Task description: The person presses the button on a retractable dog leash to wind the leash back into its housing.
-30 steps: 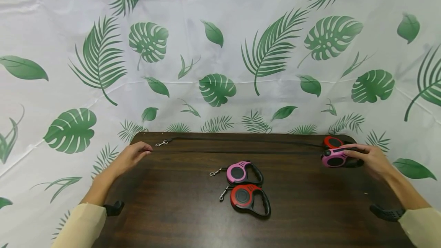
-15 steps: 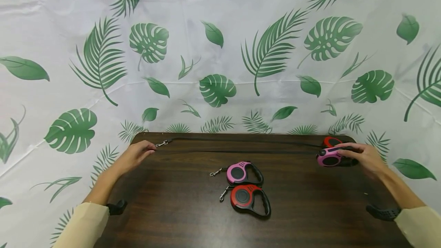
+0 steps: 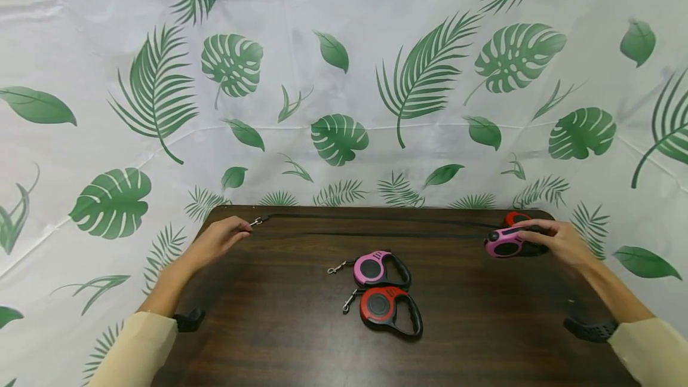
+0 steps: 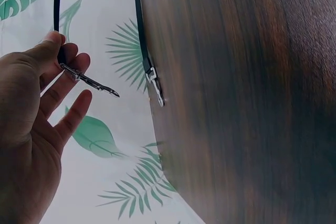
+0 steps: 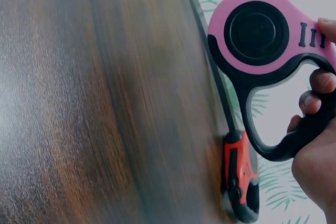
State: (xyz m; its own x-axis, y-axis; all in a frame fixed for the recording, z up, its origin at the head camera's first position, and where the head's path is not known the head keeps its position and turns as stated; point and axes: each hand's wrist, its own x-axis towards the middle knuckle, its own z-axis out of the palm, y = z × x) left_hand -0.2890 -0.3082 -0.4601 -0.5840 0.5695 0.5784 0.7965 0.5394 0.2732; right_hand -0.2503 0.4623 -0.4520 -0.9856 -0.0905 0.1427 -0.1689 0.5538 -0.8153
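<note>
At the right of the head view, the right hand grips the black handle of a pink retractable leash, fingers curled round the bar and the thumb against the pink housing beside its bone-shaped marks. At the left of the frame, the left hand pinches the end of that leash's black strap between thumb and forefinger, the other fingers loosely spread; in the left wrist view, its metal snap clip juts out past the fingers. The strap crosses the frame below the middle, from one hand to the other. Just above it, a second black strap lies along the table's far edge, from a silver clip near the left hand to a red retractable leash, partly hidden behind the held pink one in the head view. At lower centre, another pink leash lies just above another red leash, both with clips pointing left, on the dark wood-grain table. A leaf-print cloth fills the upper frame.
</note>
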